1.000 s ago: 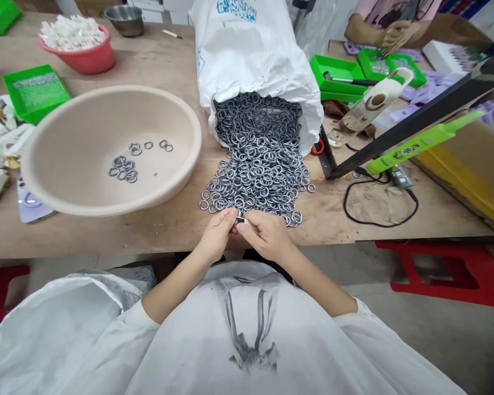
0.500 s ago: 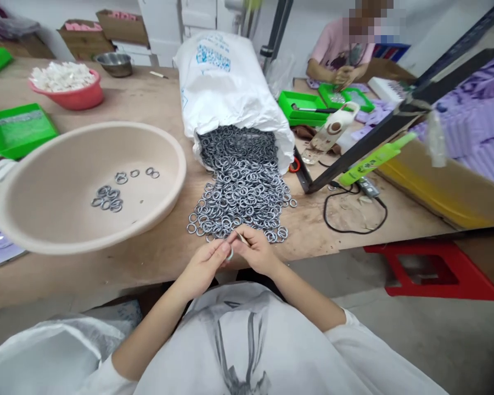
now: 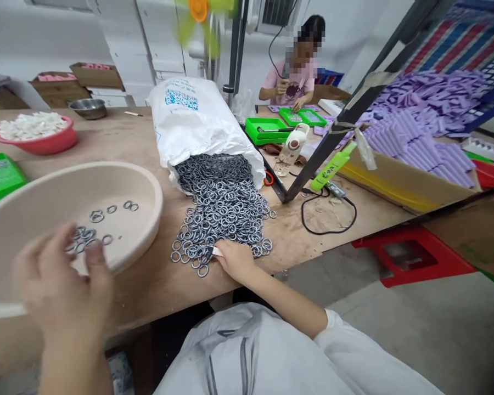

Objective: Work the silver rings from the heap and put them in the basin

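My left hand (image 3: 72, 274), blurred by motion, is over the near rim of the large beige basin (image 3: 148, 233), fingers spread and thumb apart. Several grey rings (image 3: 82, 237) lie in the basin just beyond its fingers, and a single ring (image 3: 107, 240) shows beside the thumb. My right hand (image 3: 235, 260) rests at the front edge of a heap of grey rings (image 3: 226, 214). Its fingers pinch a small white tool (image 3: 217, 251) with a dark end, which reaches among the rings. The heap spills from the mouth of a white sack (image 3: 193, 120) lying on its side.
A black metal post (image 3: 313, 159) slants up right of the heap, near a green bottle (image 3: 333, 167) and a black cable (image 3: 329, 233). Across the table a person (image 3: 290, 82) works by green trays (image 3: 267, 130). A pink bowl (image 3: 45, 144) stands at left.
My hands, together in front of the heap before, are now apart. The left has swung left to the basin and opened; the right has reached to the heap. The view has shifted right and up.
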